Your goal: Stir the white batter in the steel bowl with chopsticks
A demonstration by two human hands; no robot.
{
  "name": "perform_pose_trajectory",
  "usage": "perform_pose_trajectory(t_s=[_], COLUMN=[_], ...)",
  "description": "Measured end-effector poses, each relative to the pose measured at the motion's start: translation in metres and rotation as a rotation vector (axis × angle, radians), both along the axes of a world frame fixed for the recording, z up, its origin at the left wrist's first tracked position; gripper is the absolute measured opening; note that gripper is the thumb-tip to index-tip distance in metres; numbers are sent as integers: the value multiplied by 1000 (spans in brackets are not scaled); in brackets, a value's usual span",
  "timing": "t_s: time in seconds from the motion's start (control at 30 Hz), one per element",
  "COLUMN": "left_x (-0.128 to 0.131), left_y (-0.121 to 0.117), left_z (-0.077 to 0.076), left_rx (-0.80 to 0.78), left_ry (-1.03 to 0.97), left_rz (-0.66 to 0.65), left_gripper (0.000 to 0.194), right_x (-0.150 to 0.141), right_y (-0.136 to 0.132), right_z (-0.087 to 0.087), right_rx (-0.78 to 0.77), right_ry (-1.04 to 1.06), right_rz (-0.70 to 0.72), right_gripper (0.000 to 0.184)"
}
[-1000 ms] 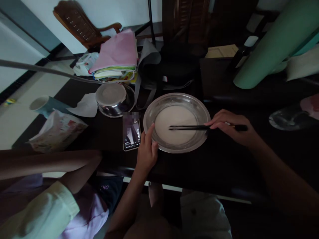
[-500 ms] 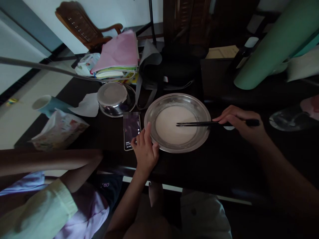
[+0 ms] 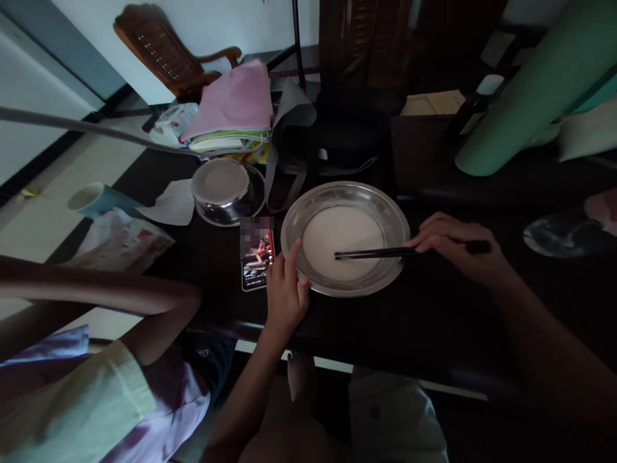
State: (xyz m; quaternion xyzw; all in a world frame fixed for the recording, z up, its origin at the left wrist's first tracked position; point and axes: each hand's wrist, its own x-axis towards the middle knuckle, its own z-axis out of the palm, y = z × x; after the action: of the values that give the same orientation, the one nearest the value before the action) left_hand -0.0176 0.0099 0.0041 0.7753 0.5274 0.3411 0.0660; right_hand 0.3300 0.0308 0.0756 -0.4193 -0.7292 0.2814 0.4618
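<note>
A wide metal bowl (image 3: 398,225) on the dark table holds a pale, milky batter (image 3: 340,235). At its near-left edge my left hand (image 3: 285,296) grips the rim, the index finger reaching over the inner side and the thumb against the near edge. My right hand (image 3: 456,247), to the right of the bowl, is closed around black chopsticks (image 3: 380,253). Their tips dip into the batter left of its middle. Just left of the bowl lies a phone (image 3: 257,263) with a lit picture, partly behind my left fingers.
An upturned metal pot (image 3: 222,193) sits behind the phone. Further left are a blue cup (image 3: 103,202) and a printed bag (image 3: 125,244). Papers with a pink sheet (image 3: 236,99) and a dark bag (image 3: 349,138) stand behind. Another person's arm (image 3: 164,299) is at left; a green cylinder (image 3: 520,109) rises at right.
The chopstick tips have moved left and nearer to me in the batter, my right hand shifting with them. The phone's picture has changed from dark to bright. The other person's arm has moved slightly.
</note>
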Motion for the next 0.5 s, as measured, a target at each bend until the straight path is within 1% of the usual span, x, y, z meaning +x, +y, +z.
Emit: perform_pose_trajectory(t_s=[0.07,0.1,0.2,0.27,0.3,0.37,0.43,0.5], left_x=[-1,-1,-1,-2,-2,-2,-2,-2], left_y=[0,0,0,0,0,0,0,0], left_z=[0,0,1,1,1,2,2,2], left_rx=[-36,-54,-86,-94,-92,-96,-106,-118], left_ry=[-53,-76,-124,-142,-147,-145,-140,-141], left_rz=[-31,-43,-80,-100,-106,-106,-99,-93], left_gripper=[74,72,69,69,69,70,70,71], right_x=[0,1,6,7,6,2,0,1], right_y=[1,2,1,0,0,-1,0,0], right_z=[-1,-1,-2,-3,-3,-4,-3,-2], right_rx=[36,49,31,-9,-18,-17,-7,-9], right_ry=[-38,-31,40,62,67,18,-18,8], right_rz=[9,-24,-128,-104,-70,7,-7,-88], right_gripper=[16,16,28,33,34,26,21,24])
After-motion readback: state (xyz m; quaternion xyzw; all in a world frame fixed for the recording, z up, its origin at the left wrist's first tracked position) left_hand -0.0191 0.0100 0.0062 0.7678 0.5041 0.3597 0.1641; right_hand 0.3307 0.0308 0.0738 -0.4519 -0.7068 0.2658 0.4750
